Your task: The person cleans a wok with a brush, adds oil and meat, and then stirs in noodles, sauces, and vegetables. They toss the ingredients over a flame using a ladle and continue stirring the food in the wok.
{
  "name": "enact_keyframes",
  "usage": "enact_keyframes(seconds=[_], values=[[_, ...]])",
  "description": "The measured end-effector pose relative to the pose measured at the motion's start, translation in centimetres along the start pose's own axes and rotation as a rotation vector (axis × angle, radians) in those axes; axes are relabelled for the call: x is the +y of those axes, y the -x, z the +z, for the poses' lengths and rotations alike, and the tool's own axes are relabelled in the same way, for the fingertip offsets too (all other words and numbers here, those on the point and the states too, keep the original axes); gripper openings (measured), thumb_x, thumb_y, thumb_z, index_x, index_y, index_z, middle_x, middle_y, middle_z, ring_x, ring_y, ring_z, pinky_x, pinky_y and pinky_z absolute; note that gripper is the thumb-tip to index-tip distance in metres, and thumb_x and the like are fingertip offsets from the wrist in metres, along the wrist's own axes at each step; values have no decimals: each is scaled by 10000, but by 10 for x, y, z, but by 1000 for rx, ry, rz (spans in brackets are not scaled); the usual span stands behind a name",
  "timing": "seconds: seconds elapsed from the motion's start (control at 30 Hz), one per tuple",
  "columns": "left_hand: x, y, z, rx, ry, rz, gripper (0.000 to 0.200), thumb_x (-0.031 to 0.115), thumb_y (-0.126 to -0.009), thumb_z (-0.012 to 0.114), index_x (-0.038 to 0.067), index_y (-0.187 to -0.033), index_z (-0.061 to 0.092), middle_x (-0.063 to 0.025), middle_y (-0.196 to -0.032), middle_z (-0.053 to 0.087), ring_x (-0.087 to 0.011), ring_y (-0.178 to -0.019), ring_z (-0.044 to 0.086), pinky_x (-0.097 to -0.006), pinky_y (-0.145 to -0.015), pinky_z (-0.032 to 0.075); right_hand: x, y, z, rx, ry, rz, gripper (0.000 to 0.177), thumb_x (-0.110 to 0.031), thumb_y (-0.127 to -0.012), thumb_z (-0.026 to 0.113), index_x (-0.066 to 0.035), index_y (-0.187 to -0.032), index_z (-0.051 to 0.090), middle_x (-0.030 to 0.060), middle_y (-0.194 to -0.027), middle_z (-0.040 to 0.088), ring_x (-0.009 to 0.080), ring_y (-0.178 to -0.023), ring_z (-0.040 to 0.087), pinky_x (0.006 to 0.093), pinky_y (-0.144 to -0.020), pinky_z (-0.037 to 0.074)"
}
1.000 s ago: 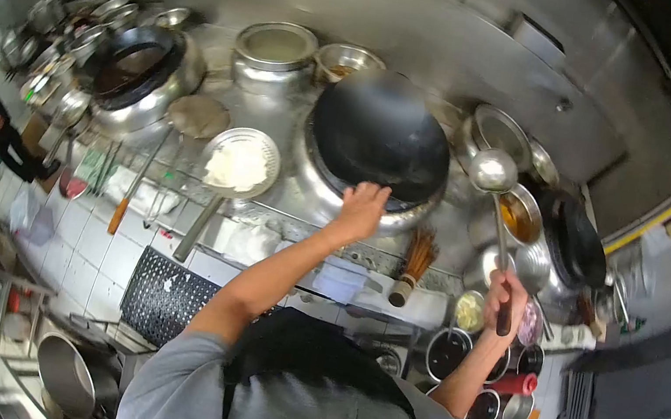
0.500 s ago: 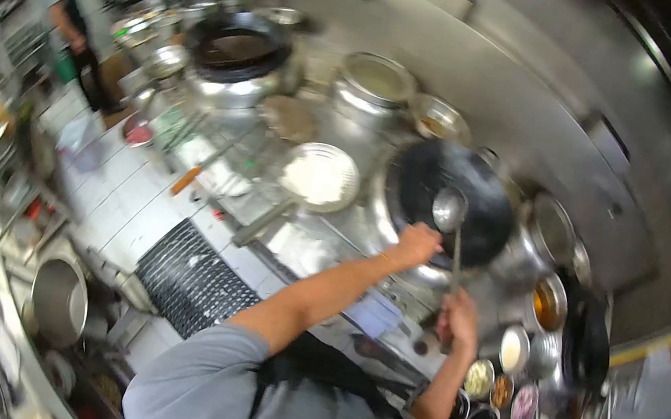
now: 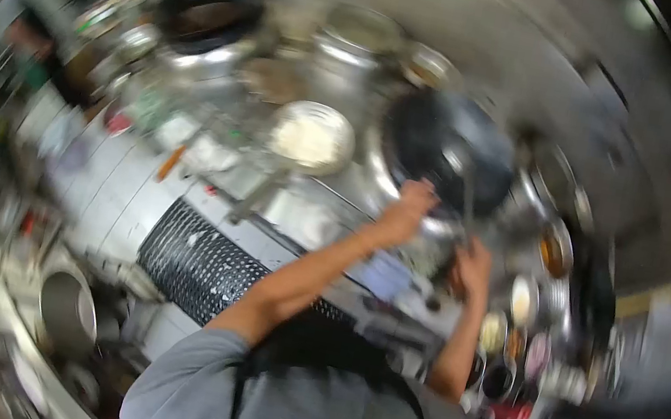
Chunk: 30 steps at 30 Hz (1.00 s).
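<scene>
A large black wok (image 3: 487, 151) sits on the stove in front of me, slightly blurred. My left hand (image 3: 417, 201) is closed at the wok's near rim and appears to grip its edge. Lower and to the right, my right hand (image 3: 472, 268) is wrapped round the handle of a metal ladle (image 3: 468, 198). The ladle's bowl reaches down inside the wok and shows as a bright smeared patch. Left of the wok, a perforated strainer (image 3: 346, 136) with a long handle holds pale white food (image 3: 304, 142).
A second wok (image 3: 246, 30) and a tall metal pot (image 3: 353, 53) stand farther back. To my right are a bowl of orange liquid (image 3: 555, 251) and several small ingredient containers (image 3: 497, 379). A black perforated mat (image 3: 189, 261) lies on the tiled floor. Another person (image 3: 48, 46) stands far left.
The whole view has shifted and blurred, with the wok now higher in it. The ladle's bowl shows smaller and brighter inside the wok. Both hands keep their holds.
</scene>
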<state>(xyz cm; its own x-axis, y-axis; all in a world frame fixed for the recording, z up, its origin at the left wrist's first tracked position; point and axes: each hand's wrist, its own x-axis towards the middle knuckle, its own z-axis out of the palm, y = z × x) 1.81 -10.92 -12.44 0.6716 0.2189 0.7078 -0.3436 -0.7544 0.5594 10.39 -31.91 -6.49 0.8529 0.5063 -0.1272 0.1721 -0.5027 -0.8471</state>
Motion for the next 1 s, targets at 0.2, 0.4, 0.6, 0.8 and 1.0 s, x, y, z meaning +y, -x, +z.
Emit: enact_keyframes(seconds=[0.2,0.4,0.6,0.8,1.0], values=[[102,9,-144,-407,780,-530,261,199,-930,566,-28,-1055,602,-178,-1065,646,-256,-974,637,-337,-839,513,21,33,22,477,194,-153,502,-51,-814,625,37,-1290,492,315,-1061,599,423,-1001,604,404,-840,481],[232,-66,-231,116,1451,-177,387,346,-915,578,-40,-899,586,-192,-893,586,-310,-915,631,-348,-633,539,64,129,29,711,259,-133,493,-4,-822,597,87,-1288,464,328,-1035,597,436,-951,610,419,-808,494],[207,-63,-301,-141,2062,143,230,99,-837,633,29,-980,466,-98,-989,553,-235,-777,587,-356,-777,520,155,151,43,636,473,84,493,-32,-778,618,75,-1248,511,301,-1063,607,423,-943,614,444,-844,492],[271,-119,-203,295,1692,769,264,161,-898,587,21,-1115,534,-121,-1057,609,-208,-872,611,-336,-810,520,144,153,39,437,540,418,505,-114,-796,621,-1,-1273,499,268,-1046,622,438,-864,626,454,-771,521],[263,-112,-193,25,1636,710,351,128,-908,578,28,-1238,515,-125,-1093,638,-175,-957,619,-283,-814,527,118,147,-66,367,523,148,174,-130,-794,614,-29,-909,697,221,-829,666,377,-778,655,415,-730,534]])
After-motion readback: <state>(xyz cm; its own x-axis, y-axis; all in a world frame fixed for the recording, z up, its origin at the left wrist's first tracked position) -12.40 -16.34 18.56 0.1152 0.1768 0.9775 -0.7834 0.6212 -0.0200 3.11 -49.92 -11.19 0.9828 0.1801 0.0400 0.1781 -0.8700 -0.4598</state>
